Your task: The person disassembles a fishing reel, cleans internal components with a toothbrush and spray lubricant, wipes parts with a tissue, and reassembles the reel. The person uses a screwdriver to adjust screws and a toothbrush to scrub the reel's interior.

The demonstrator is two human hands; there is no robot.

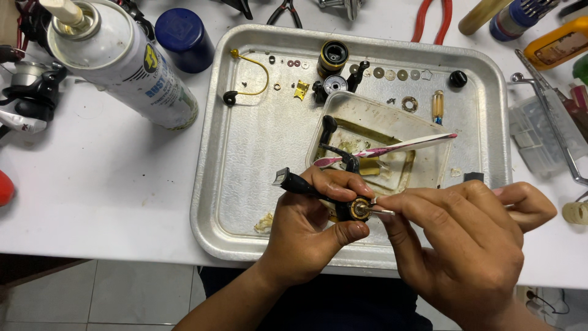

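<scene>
- The left hand (312, 214) is closed around a black reel part (318, 191) with a gold hub; the fingers wrap over the top and the thumb presses from below, holding it just above the near edge of the metal tray (245, 153)
- The right hand (456, 236) pinches a thin metal tool (383, 212) between thumb and fingertips; the tool tip touches the gold hub (360, 208) of the held part
- Step in hand, as judged: fine work at the hub, either picking out or seating a small piece; which one cannot be told
- The next move calls for a steady left grip, light pressure along the tool, and the work kept over the tray so that a loose piece drops inside it
- The clear plastic tub (383, 144) stands in the tray just beyond the hands; it holds a shallow yellowish liquid, a gold piece and a black part, with a pink-and-white toothbrush (392, 148) laid across its rim
- The tray floor carries a row of washers (392, 74), a black-and-gold spool (333, 57), a gold wire bail (254, 76), a black knob (457, 78) and a small screwdriver (437, 105)
- On the white tabletop (92, 184), a spray can (119, 58) lies left of the tray beside a blue cap (184, 37); red-handled pliers (432, 18) lie beyond the tray
</scene>
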